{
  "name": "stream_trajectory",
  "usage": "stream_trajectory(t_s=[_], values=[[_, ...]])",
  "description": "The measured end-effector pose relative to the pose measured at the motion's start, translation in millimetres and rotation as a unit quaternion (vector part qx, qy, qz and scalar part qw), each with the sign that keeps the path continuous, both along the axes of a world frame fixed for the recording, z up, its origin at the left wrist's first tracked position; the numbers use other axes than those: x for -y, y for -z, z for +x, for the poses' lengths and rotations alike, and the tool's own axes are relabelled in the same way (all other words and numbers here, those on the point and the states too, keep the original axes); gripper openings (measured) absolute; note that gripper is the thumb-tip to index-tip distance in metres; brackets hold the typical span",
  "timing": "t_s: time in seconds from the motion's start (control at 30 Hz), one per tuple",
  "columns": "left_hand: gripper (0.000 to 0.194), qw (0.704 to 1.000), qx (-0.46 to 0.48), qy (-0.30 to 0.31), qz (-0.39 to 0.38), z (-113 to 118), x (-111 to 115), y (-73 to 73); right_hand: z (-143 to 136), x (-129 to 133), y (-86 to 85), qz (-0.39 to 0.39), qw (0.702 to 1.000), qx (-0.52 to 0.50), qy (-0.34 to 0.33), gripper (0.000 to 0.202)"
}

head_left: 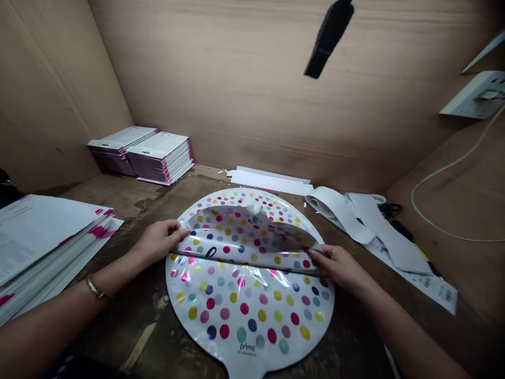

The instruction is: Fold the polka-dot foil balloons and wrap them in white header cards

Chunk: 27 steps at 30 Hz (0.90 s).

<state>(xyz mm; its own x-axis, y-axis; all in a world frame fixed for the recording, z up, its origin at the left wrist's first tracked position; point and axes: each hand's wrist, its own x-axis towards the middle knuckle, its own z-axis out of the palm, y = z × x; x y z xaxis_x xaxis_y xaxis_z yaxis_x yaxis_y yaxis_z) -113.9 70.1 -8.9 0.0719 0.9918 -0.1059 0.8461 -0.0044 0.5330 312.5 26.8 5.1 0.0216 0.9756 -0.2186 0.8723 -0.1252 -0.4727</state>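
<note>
A flat foil balloon [244, 310], white with multicoloured dots and "prima" lettering, lies with its tail toward me. Across its upper half a dotted flap [236, 247] of the same foil is bent over, its upper part curling up. My left hand [155, 242], with a bracelet on the wrist, pinches the left end of this flap. At the opposite end, my right hand [339, 266] is closed on the flap between thumb and fingers. Whether the flap belongs to this balloon or to a second one on top, I cannot tell.
Stacks of printed cards [158, 152] stand at the back left, and a larger pile [43, 242] is at the near left. White label strips [363, 221] curl at the right, near dark scissors [390, 209]. A black clip-like object [329, 39] hangs above; a cable [428, 176] hangs right.
</note>
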Motion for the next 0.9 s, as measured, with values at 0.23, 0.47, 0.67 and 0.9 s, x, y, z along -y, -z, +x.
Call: stream_trajectory(t_s=[0.23,0.47,0.67,0.9], values=[[0.036,0.996,-0.077,0.034,0.034,6,-21,2.6,-16,-21,9.2,0.068,0.986,0.134,0.069,0.038],[0.037,0.997,-0.057,0.039,0.014,-2,-14,-1.6,-19,-13,8.3,0.072,0.979,0.185,0.053,0.033],[0.032,0.996,-0.081,0.030,0.023,-5,-8,-0.3,-17,-6,11.7,0.065,0.973,0.211,0.066,0.036],[0.035,0.991,-0.134,0.006,0.022,-1,-14,8.5,-12,-15,13.9,0.049,0.967,0.241,0.071,0.033]])
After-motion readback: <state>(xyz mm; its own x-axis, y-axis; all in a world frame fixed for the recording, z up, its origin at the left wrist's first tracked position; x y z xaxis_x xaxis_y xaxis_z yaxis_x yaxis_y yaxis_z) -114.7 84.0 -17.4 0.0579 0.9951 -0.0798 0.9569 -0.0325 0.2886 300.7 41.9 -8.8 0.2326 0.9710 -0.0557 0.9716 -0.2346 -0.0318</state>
